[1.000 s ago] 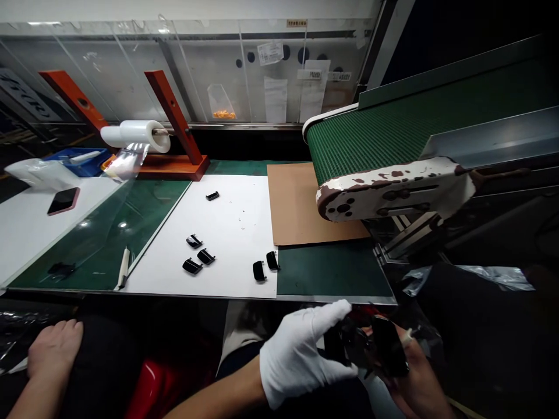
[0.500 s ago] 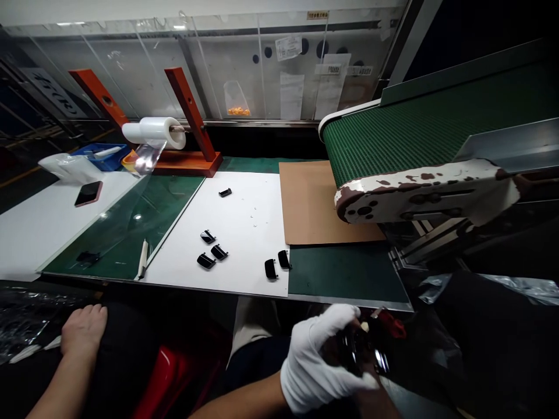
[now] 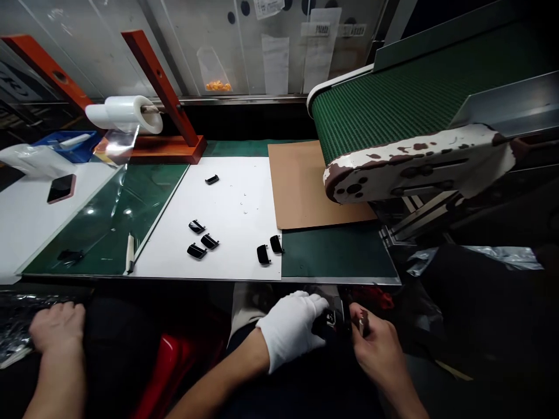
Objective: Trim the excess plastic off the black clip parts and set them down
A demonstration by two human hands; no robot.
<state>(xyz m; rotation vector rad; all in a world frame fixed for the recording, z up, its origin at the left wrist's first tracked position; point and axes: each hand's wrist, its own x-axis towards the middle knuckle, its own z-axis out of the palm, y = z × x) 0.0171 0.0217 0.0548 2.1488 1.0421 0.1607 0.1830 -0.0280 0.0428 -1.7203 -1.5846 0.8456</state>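
Black plastic part: held low, just in front of the tabletop edge, between the person's two hands, and partly hidden by them. Exact shape cannot be read.

White-gloved left hand: grip closed around the part from the left side, fingers pointing right.

Bare right hand: just beside the part. Grip is a pinch, thumb and fingers closed on a small silvery piece, which touches or nearly touches the black part; too small to identify.

On the tabletop, ahead of the hands: a white sheet carries six black plastic clips, lying apart in small groups. To its right are a green mat and a brown cardboard sheet, the latter partly under a green conveyor belt. To its left, on a green mat under clear film, lies a white pen-like tool. Further left: a phone, a blue tray, and a film roll on an orange stand.

Far left: a bare hand, apparently another person's, rests on something dark.
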